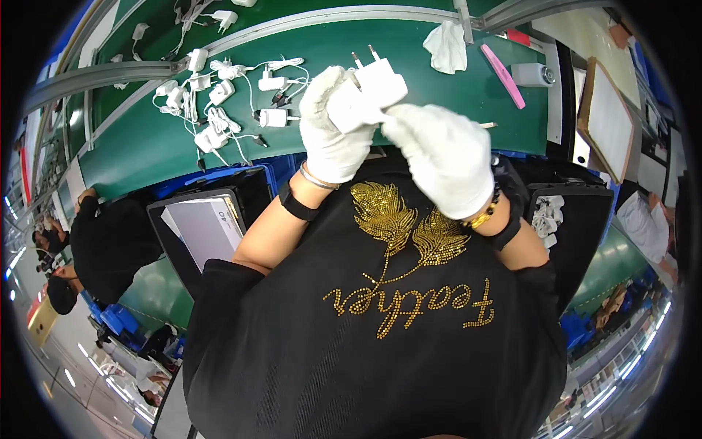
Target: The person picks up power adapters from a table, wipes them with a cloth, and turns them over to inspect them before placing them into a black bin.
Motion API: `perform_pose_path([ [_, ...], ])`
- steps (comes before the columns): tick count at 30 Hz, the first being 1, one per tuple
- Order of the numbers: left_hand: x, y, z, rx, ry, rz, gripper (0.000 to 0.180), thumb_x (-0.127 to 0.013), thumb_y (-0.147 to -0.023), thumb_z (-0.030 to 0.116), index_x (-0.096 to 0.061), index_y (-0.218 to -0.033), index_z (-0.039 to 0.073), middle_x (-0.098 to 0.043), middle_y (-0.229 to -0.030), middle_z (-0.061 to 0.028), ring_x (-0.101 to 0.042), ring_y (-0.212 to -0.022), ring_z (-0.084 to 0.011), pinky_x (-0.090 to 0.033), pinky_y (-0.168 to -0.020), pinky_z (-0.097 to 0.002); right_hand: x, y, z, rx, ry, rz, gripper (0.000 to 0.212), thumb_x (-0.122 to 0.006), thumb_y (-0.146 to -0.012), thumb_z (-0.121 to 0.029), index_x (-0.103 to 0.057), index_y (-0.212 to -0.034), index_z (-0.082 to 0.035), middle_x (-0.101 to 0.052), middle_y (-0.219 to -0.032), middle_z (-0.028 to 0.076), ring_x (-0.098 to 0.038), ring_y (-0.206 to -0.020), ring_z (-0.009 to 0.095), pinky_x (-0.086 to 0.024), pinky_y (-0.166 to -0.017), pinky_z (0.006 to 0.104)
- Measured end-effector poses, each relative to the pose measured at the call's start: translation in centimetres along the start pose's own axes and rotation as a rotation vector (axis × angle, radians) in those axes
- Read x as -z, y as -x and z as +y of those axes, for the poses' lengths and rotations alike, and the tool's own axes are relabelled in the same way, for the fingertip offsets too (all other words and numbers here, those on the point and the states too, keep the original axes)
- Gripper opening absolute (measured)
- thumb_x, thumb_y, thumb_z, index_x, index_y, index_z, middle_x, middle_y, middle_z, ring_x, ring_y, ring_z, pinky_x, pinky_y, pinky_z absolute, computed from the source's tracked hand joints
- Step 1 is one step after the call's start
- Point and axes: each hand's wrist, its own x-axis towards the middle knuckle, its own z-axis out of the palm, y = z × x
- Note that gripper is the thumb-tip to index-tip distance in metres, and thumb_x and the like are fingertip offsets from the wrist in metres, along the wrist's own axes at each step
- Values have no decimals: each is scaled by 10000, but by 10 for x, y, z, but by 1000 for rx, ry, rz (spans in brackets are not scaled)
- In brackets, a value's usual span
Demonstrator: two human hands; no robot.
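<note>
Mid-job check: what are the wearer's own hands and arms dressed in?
The left hand and right hand wear white gloves. On the left are a silver-coloured bangle and a black band; on the right, a gold-and-dark bracelet and another black band. The sleeves are short and black.

Left-hand fingers [316,95] partly hidden behind white charger [383,82], topmost white item [245,3] cut off
</note>
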Motion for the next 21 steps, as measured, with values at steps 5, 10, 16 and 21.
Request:
perform_pose_path([
  [5,8,2,-8,3,-125,-8,843,-812,-693,-80,-360,-1381,101,-595,-1175,-139,-632,-1046,-228,-552,-903,-366,5,2,18,-222,115,-60,146,-740,-843,-119,-642,-939,-69,-631,-722,79,-631,-609,250,-488,-551,326],
  [10,13,4,-18,-247,-543,-117,881,-868,-664,-10,-365,-1381,87,-616,-1154,-133,-628,-1043,-216,-534,-906,-361,-5,6,-19,-60,98,-89,151,-740,-838,-153,-643,-943,-102,-614,-699,70,-622,-601,232,-482,-540,329],
  [16,0,1,-4,-191,-635,-124,711,-754,-743,-117,-387,-1316,90,-617,-1107,-102,-650,-1001,-194,-561,-852,-317,-1,9,3,-137,201,11,117,-736,-830,-143,-662,-918,-119,-594,-688,48,-602,-586,218,-480,-536,323],
  [21,11,6,-10,-172,-631,-143,833,-827,-678,-62,-372,-1361,83,-603,-1146,-119,-630,-1031,-200,-527,-894,-329,0,11,2,-63,244,1,91,-736,-821,-145,-677,-884,-120,-577,-679,30,-589,-575,204,-480,-530,310],
])
